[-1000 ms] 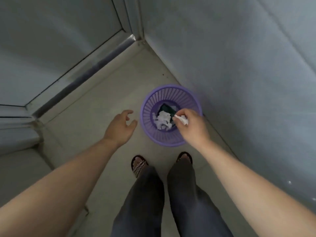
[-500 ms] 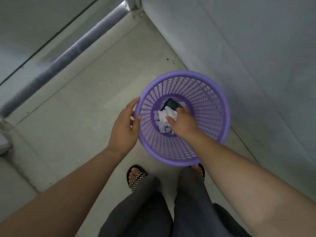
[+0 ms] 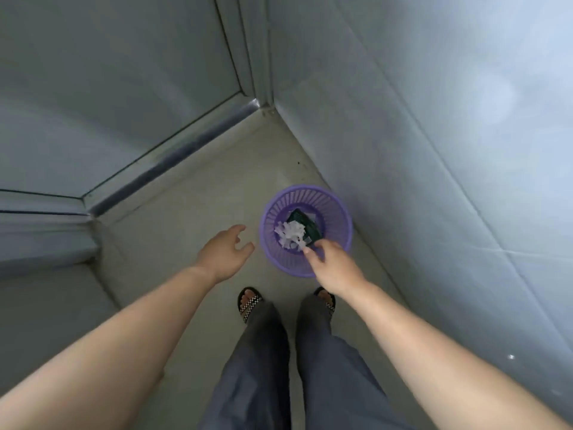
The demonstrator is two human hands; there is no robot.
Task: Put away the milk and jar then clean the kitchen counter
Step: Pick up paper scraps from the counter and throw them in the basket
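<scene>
A purple plastic wastebasket (image 3: 338, 212) stands on the floor against the right wall. Inside it lie crumpled white paper (image 3: 290, 234) and a dark green packet (image 3: 305, 225). My right hand (image 3: 333, 262) hovers above the basket's near rim, its fingers loosely curled and holding nothing. My left hand (image 3: 224, 251) hangs in the air just left of the basket with relaxed fingers, not touching it. No milk, jar or counter is in view.
A tiled wall (image 3: 434, 150) runs along the right. A door with a metal threshold track (image 3: 173, 162) closes the far left corner. Grey floor (image 3: 192, 218) lies between them. My feet in sandals (image 3: 249, 304) stand just before the basket.
My right hand has come up out of the basket without the paper it carried, which now lies inside. My left hand has let go of the basket's rim. The view has risen.
</scene>
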